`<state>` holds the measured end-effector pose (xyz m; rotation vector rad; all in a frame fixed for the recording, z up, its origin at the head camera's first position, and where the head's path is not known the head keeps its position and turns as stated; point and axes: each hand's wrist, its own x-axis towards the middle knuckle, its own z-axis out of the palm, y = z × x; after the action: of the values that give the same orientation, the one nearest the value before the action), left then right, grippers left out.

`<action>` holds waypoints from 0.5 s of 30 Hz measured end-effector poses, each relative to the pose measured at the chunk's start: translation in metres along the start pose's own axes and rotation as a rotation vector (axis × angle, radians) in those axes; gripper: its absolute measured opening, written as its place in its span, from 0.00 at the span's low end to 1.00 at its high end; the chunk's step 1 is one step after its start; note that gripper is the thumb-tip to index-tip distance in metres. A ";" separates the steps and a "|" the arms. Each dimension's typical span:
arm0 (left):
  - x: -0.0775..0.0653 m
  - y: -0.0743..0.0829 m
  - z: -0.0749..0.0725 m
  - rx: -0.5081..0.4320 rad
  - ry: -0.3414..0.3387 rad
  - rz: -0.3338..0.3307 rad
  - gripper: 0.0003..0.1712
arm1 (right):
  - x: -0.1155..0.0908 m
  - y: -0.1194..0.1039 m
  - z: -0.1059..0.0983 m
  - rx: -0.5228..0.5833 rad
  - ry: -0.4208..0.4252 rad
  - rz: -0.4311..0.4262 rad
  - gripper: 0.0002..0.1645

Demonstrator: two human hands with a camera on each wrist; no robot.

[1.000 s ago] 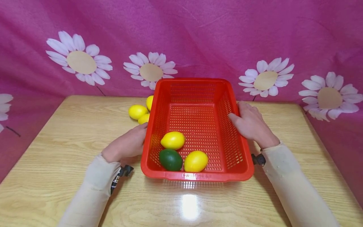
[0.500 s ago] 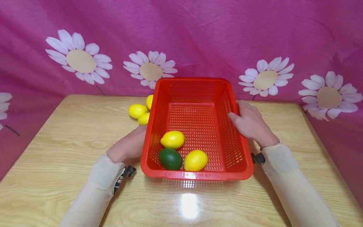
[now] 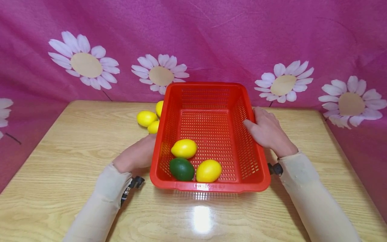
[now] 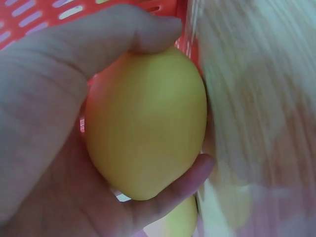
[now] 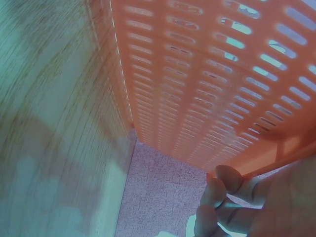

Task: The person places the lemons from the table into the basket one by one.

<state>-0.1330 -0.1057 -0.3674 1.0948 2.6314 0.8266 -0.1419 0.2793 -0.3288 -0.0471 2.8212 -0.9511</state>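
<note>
A red perforated plastic basket point(image 3: 211, 187) stands on the table in the head view. Two yellow lemons point(image 3: 208, 170) lie in its near left part, with a dark green oval fruit point(image 3: 181, 169) between them and the left wall. My left hand point(image 3: 136, 155) is low at the basket's left side, its fingers hidden by the wall. In the left wrist view that hand grips a yellow lemon point(image 4: 148, 123), thumb at one end and fingers around the other, close beside the basket wall. My right hand point(image 3: 267, 129) holds the basket's right rim, thumb over the rim, fingers outside.
Several more yellow lemons point(image 3: 146, 118) lie on the wooden table point(image 3: 75, 144) behind the left hand, partly hidden by the basket. A pink cloth point(image 3: 217, 40) with white daisies hangs along the back and sides.
My left hand has shifted slightly right, further behind the basket's left wall. The right hand and the basket have stayed in place, with the same fruit inside.
</note>
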 end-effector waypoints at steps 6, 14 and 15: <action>-0.004 0.003 -0.007 -0.022 -0.027 -0.068 0.21 | -0.001 -0.001 0.001 0.008 -0.002 -0.003 0.28; -0.008 0.003 -0.013 0.076 -0.038 -0.094 0.24 | -0.002 0.000 0.001 0.019 0.001 -0.012 0.28; -0.008 0.003 -0.013 0.082 -0.043 -0.107 0.24 | -0.001 0.000 0.001 0.019 0.002 -0.013 0.28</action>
<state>-0.1301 -0.1155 -0.3550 0.9693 2.6823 0.6722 -0.1403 0.2791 -0.3297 -0.0615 2.8172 -0.9808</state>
